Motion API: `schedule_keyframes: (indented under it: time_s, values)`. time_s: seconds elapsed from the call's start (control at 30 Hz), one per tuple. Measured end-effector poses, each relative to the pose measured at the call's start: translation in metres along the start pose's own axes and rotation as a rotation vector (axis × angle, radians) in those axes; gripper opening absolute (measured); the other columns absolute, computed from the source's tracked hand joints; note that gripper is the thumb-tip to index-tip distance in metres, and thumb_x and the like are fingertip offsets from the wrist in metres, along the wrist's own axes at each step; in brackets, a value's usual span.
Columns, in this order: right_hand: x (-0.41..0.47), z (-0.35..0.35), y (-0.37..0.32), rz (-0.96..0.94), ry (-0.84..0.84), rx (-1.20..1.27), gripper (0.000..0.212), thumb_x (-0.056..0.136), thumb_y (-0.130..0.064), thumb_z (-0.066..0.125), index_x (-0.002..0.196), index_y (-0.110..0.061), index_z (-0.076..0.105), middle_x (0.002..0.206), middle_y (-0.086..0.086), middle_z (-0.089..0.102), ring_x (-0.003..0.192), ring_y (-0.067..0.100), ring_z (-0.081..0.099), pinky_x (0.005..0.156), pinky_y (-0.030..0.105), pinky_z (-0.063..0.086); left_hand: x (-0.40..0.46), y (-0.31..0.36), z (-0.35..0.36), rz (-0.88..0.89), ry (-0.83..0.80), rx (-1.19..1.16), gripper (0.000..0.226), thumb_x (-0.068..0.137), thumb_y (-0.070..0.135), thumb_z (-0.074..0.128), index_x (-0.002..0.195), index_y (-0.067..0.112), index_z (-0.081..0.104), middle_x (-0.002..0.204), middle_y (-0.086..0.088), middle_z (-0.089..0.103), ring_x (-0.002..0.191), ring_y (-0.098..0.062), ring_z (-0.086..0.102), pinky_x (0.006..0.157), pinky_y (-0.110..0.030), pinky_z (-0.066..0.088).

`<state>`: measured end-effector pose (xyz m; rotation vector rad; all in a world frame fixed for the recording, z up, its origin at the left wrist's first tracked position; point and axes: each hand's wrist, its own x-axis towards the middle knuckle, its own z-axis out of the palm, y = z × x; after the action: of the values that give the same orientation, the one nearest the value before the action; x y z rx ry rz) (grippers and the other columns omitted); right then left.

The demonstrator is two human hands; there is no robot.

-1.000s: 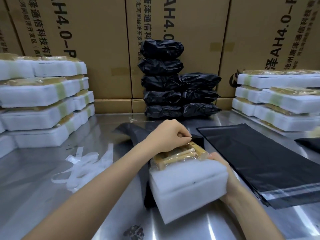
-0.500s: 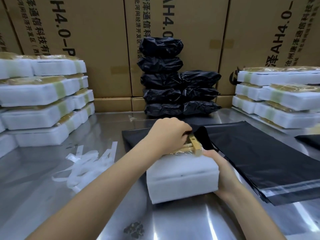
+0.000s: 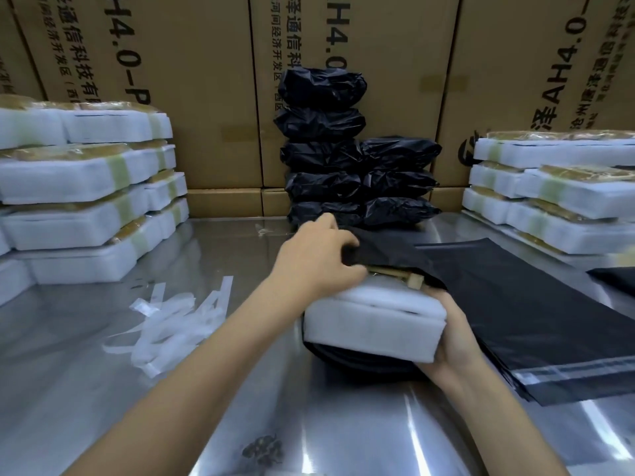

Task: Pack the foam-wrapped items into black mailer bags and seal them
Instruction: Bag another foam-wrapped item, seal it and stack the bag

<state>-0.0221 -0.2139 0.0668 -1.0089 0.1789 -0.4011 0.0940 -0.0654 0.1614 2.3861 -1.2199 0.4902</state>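
Observation:
A white foam-wrapped item (image 3: 372,329) with a tan wooden part on top lies at the table's middle, its far end under the mouth of a black mailer bag (image 3: 388,257). My left hand (image 3: 318,261) grips the bag's upper edge, pulling it over the item. My right hand (image 3: 450,334) holds the item's near right corner, fingers curled round it. The bag's lower layer shows beneath the foam.
Empty black mailer bags (image 3: 536,321) lie stacked flat at the right. Filled black bags (image 3: 343,156) are piled at the back against cardboard boxes. Foam-wrapped items are stacked at the left (image 3: 82,197) and right (image 3: 563,194). White peeled strips (image 3: 178,317) lie on the steel table.
The foam-wrapped item has slid farther away into the bag's mouth. My left hand has pulled the black bag's edge over the item's tan top, covering most of it.

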Motion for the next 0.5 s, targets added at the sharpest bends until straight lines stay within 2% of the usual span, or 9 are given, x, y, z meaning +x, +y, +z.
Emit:
schedule_keyframes:
  time_s: [0.07,0.17,0.23,0.33,0.4,0.5]
  values:
    - [0.001,-0.001,0.000,-0.008,0.008,0.002,0.027,0.067,-0.037,0.061,0.077,-0.016,0.076,0.078,0.007,0.068,0.067,0.021,0.067,0.058,0.031,0.054,0.000,-0.010,-0.001,-0.063,-0.061,-0.038,0.034,0.088,0.037,0.057,0.121,0.034,0.061,0.102,0.006,0.047,0.101,-0.021,0.053,0.081,-0.034,0.046]
    - [0.000,-0.001,0.003,-0.016,0.044,-0.015,0.023,0.075,-0.033,0.059,0.073,-0.018,0.076,0.075,0.005,0.069,0.065,0.019,0.067,0.055,0.030,0.054,-0.011,-0.014,-0.003,-0.010,-0.071,0.060,0.035,0.094,0.028,0.050,0.127,0.035,0.057,0.109,0.002,0.053,0.105,-0.025,0.054,0.083,-0.036,0.047]
    - [0.001,-0.004,0.006,-0.011,0.106,-0.005,0.036,0.086,-0.027,0.048,0.065,-0.018,0.076,0.070,0.004,0.068,0.060,0.018,0.067,0.050,0.029,0.053,-0.023,-0.015,-0.007,0.062,-0.049,0.199,0.039,0.095,0.024,0.045,0.132,0.035,0.052,0.115,0.002,0.058,0.107,-0.027,0.055,0.080,-0.035,0.047]
    - [0.002,-0.004,0.007,-0.029,0.146,-0.025,0.050,0.091,-0.018,0.037,0.060,-0.015,0.077,0.066,0.005,0.070,0.054,0.017,0.067,0.046,0.025,0.052,-0.037,-0.016,-0.018,0.146,-0.151,0.304,0.048,0.095,0.020,0.041,0.138,0.040,0.043,0.120,-0.001,0.062,0.109,-0.028,0.056,0.081,-0.034,0.046]
    - [0.004,-0.003,0.010,-0.048,0.117,-0.012,0.052,0.096,-0.025,0.039,0.062,-0.020,0.078,0.069,0.004,0.072,0.058,0.017,0.069,0.048,0.026,0.053,-0.044,-0.010,-0.024,0.146,-0.162,0.320,0.048,0.093,0.019,0.042,0.136,0.040,0.045,0.115,-0.002,0.063,0.105,-0.028,0.057,0.076,-0.033,0.045]
    - [0.007,-0.002,0.014,-0.052,0.137,-0.030,0.045,0.097,-0.037,0.043,0.075,-0.022,0.080,0.084,0.007,0.075,0.071,0.020,0.072,0.054,0.029,0.056,-0.046,0.012,-0.027,0.162,-0.037,0.385,0.041,0.087,0.031,0.051,0.128,0.037,0.052,0.102,0.000,0.065,0.095,-0.027,0.061,0.062,-0.029,0.035]
